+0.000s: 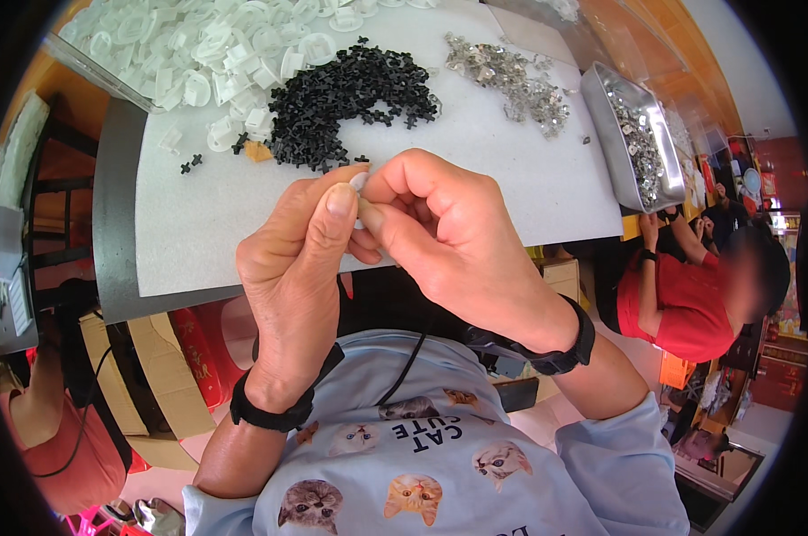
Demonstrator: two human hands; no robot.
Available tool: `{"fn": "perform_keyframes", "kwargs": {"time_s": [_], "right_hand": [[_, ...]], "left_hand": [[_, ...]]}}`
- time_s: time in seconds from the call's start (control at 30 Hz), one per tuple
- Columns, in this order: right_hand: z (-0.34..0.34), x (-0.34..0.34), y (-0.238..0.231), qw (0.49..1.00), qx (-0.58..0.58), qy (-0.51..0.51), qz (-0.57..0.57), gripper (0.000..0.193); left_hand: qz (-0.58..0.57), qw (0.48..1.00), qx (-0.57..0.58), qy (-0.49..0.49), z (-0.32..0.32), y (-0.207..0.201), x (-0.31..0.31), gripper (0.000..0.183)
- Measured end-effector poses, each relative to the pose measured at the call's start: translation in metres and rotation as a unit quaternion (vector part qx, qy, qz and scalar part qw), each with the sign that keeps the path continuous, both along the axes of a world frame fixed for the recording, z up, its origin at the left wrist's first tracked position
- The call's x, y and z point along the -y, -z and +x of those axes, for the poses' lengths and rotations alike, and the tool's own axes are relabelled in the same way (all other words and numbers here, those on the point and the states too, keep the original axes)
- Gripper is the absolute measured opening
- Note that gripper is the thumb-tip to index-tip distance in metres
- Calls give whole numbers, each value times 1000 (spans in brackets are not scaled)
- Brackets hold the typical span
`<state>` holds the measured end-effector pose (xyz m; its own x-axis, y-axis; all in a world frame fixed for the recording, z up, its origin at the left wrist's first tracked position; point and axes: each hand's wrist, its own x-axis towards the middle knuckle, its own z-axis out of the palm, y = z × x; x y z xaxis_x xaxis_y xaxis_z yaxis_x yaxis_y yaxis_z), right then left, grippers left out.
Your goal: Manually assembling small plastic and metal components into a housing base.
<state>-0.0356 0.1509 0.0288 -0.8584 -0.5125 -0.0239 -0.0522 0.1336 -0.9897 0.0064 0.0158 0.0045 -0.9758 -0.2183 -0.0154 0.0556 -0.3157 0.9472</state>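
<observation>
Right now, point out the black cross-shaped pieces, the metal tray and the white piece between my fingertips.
Black cross-shaped pieces (319,103), head view: pile's left half.
Metal tray (615,138), head view: left side wall.
White piece (359,181), head view: exposed upper part.

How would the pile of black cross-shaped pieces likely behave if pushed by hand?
The black pile would probably spread rather than slide as one, since it looks like many loose pieces, with a few lying apart at its left. Their projecting arms might snag on one another. Each piece is likely light, being small beside the left hand.
</observation>
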Motion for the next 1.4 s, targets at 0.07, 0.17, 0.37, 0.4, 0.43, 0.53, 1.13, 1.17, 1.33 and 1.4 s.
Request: {"fn": "perform_keyframes", "kwargs": {"time_s": [0.07, 0.17, 0.37, 0.4, 0.43, 0.53, 1.13, 1.17, 1.33, 1.4], "right_hand": [[0, 1, 0, 1000, 4, 5, 0, 4], [2, 0, -1, 999, -15, 14, 24, 5], [-20, -21, -29, 996, -59, -7, 61, 14], [-26, -27, -33, 996, -60, -6, 63, 14], [-31, -33, -35, 986, -97, -10, 134, 14], [-43, -40, -30, 943, -213, -30, 255, 13], [-43, -6, -20, 843, -353, -169, 369, 14], [-43, -5, -18, 847, -363, -164, 352, 14], [-47, 2, -9, 843, -390, -149, 340, 8], [-47, 2, -8, 841, -397, -142, 340, 6]], "left_hand": [[-9, 1000, -7, 0, 0, 1, 0, 26], [-2, 1000, -8, 3, 0, 2, 0, 27], [92, 995, 2, 26, 2, 0, 10, 30], [111, 994, -3, 23, 3, -3, 10, 30], [130, 991, -7, 20, 4, -5, 10, 31], [120, 993, -20, -3, 6, -12, 13, 33], [136, 989, 0, -50, 9, -22, 36, 34], [138, 989, -3, -48, 9, -22, 37, 34], [137, 990, -10, -24, 9, -19, 36, 34], [135, 991, -11, -19, 9, -19, 36, 34]]}}
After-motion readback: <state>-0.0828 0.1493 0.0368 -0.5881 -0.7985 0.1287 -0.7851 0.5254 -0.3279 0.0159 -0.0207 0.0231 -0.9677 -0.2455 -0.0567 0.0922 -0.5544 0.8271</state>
